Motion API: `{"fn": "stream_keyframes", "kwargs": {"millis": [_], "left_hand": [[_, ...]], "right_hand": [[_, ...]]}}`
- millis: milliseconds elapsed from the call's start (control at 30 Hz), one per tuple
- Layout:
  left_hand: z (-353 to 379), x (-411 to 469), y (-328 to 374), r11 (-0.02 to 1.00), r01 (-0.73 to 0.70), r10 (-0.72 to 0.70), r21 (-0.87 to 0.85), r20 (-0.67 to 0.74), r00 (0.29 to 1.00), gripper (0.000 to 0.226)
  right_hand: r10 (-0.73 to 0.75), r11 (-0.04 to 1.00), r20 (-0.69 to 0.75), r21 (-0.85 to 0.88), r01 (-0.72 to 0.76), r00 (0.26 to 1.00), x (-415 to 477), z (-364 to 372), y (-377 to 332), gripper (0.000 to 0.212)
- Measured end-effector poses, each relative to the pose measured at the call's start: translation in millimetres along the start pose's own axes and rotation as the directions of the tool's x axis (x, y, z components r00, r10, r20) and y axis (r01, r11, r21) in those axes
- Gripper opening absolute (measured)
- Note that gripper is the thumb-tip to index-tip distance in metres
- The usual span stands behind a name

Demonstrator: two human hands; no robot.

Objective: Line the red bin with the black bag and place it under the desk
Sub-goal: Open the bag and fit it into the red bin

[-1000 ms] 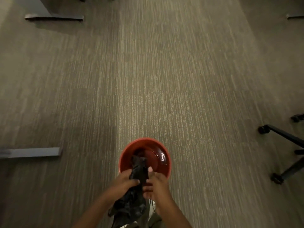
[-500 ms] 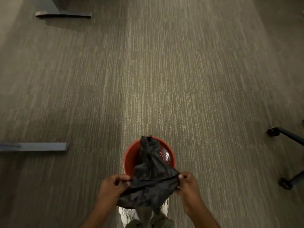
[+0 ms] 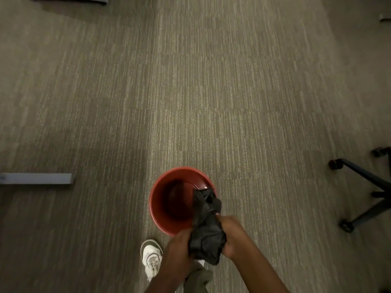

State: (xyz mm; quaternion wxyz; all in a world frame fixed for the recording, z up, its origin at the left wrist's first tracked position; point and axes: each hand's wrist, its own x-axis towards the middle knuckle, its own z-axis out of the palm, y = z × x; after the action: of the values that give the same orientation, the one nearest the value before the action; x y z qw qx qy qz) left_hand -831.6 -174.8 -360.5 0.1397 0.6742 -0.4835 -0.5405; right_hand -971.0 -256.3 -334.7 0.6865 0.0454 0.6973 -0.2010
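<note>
Black bag (image 3: pixel 206 233): spread wide half a second ago, now bunched again, clutched between left hand (image 3: pixel 177 248) and right hand (image 3: pixel 231 235), above the near-right rim of the red bin (image 3: pixel 169 208). Bin stands unlined on carpet (image 3: pixel 190 92). Step judged: finding the bag mouth. Next required: opening it over the rim.

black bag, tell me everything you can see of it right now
The black bag is thin, crinkled, faintly shiny film, plastic by its look, still bunched into a crumpled wad, not spread open. Both hands grip it: the left hand at its lower left, the right hand on its right side. Its upper end lies in the picture over the right side of the red bin; whether it touches the rim cannot be told. The bin's inside shows bare, so it is not yet lined.
</note>
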Motion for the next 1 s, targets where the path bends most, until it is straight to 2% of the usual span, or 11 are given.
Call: {"fn": "stream_keyframes", "kwargs": {"millis": [33,100,267,367,433,500,567,700,800,933,1000], "left_hand": [[-1,1,3,0.999,-0.003,-0.003,-0.054,-0.123,0.992,0.036],[-9,3,7,0.989,0.018,-0.063,-0.149,-0.298,0.953,0.039],[-33,23,10,0.942,0.162,-0.254,-0.293,-0.307,0.917,0.03],[-46,36,10,0.925,0.238,-0.318,-0.297,-0.257,0.913,0.02],[-50,42,7,0.933,0.235,-0.296,-0.274,-0.208,0.932,0.024],[-51,44,4,0.933,0.229,-0.274,-0.277,-0.137,0.952,0.03],[-54,46,1,0.926,0.247,-0.28,-0.286,-0.08,0.957,0.037],[-75,53,-10,0.89,0.307,-0.328,-0.337,-0.005,0.945,0.034],[-87,57,-17,0.85,0.278,-0.348,-0.447,-0.081,0.934,0.026],[-80,57,-13,0.582,0.295,-0.522,-0.758,-0.07,0.85,0.015],[-76,54,-12,0.572,0.263,-0.554,-0.777,-0.129,0.823,0.014]], "right_hand": [[-0.028,0.999,-0.026,-0.017,0.027,0.999,4,-1,-3,0.027],[-0.173,0.978,-0.083,-0.128,0.162,0.981,12,-6,-9,0.032],[-0.68,0.691,-0.023,-0.357,0.629,0.733,5,-8,0,0.048],[-0.684,0.613,0.119,-0.439,0.656,0.719,-6,-5,46,0.079],[-0.619,0.536,0.224,-0.58,0.613,0.753,-4,3,68,0.067],[-0.593,0.488,0.273,-0.626,0.608,0.757,5,12,68,0.038],[-0.592,0.487,0.292,-0.613,0.622,0.751,13,20,57,0.014],[-0.635,0.549,0.113,-0.63,0.549,0.764,20,11,45,0.021],[-0.699,0.56,-0.016,-0.635,0.532,0.715,19,-5,50,0.018],[-0.723,0.613,-0.178,-0.609,0.502,0.667,19,-7,61,0.031],[-0.666,0.723,-0.342,-0.515,0.461,0.662,26,-10,59,0.026]]}}
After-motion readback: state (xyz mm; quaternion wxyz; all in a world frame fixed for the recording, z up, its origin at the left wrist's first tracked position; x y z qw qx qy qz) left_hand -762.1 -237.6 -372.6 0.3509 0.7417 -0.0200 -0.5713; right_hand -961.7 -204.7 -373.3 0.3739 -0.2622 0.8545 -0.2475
